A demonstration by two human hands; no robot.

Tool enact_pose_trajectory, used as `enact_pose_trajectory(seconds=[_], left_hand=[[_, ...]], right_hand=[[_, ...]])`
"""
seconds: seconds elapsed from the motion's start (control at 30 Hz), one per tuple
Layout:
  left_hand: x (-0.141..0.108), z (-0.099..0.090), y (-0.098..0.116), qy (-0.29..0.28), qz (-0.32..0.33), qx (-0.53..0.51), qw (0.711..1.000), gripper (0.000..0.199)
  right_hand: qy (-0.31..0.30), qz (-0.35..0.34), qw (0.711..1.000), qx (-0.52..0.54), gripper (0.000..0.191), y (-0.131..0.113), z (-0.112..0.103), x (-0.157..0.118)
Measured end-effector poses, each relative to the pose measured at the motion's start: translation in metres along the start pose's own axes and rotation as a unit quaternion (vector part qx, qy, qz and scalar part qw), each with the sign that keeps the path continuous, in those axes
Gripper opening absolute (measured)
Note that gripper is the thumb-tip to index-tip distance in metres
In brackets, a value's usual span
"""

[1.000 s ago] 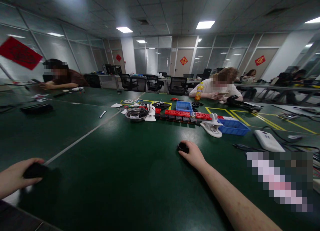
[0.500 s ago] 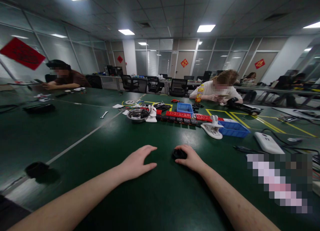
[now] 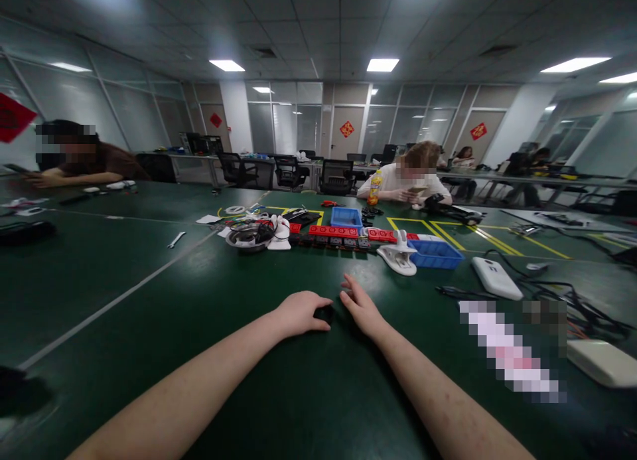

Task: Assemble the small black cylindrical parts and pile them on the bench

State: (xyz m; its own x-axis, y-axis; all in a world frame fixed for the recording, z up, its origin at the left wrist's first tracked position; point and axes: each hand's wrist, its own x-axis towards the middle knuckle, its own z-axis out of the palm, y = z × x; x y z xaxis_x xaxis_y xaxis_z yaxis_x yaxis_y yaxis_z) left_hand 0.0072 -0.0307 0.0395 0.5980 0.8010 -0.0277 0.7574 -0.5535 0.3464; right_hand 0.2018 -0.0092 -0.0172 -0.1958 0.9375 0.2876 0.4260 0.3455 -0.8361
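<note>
Near the middle of the green table, my left hand (image 3: 303,314) is closed around a small black rounded object (image 3: 325,313). Its thumb and fingers grip it from the left, covering much of it, so its exact kind cannot be made out. Just to the right, my right hand (image 3: 361,306) is empty, fingers apart and slightly raised, a short gap from the object.
Beyond my hands lie a metal bowl of cables (image 3: 249,237), a red-and-black strip (image 3: 343,232), a white clamp (image 3: 399,254) and blue bins (image 3: 435,254). A wrench (image 3: 176,239) lies left; a white device (image 3: 496,278) and cables lie right. Two people sit across the table.
The black object has passed from my right hand to my left. My right hand has let go and opened. The view has turned to the right.
</note>
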Motion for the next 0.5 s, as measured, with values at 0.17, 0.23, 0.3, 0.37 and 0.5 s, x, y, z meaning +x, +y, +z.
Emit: enact_pose_trajectory(seconds=[0.17, 0.23, 0.3, 0.37, 0.5], left_hand=[[-0.026, -0.021, -0.024, -0.002, -0.063, 0.045, 0.997, 0.047], [-0.049, -0.033, -0.046, 0.004, -0.112, 0.063, 0.992, 0.046], [-0.083, -0.042, -0.077, 0.008, -0.163, 0.075, 0.984, 0.045], [-0.124, -0.048, -0.114, 0.018, -0.235, 0.077, 0.969, 0.045], [-0.213, -0.052, -0.181, 0.078, -0.349, 0.068, 0.931, 0.033]], right_hand=[[0.017, 0.018, 1.0, 0.009, 0.045, 0.002, 0.0, 0.004], [0.017, 0.02, 1.0, 0.009, 0.043, 0.002, 0.0, 0.004], [0.015, 0.017, 1.0, 0.007, 0.04, 0.0, 0.0, 0.003], [0.01, 0.012, 1.0, 0.005, 0.038, -0.002, 0.0, 0.002], [0.008, 0.009, 1.0, 0.002, 0.036, -0.003, 0.003, 0.001]])
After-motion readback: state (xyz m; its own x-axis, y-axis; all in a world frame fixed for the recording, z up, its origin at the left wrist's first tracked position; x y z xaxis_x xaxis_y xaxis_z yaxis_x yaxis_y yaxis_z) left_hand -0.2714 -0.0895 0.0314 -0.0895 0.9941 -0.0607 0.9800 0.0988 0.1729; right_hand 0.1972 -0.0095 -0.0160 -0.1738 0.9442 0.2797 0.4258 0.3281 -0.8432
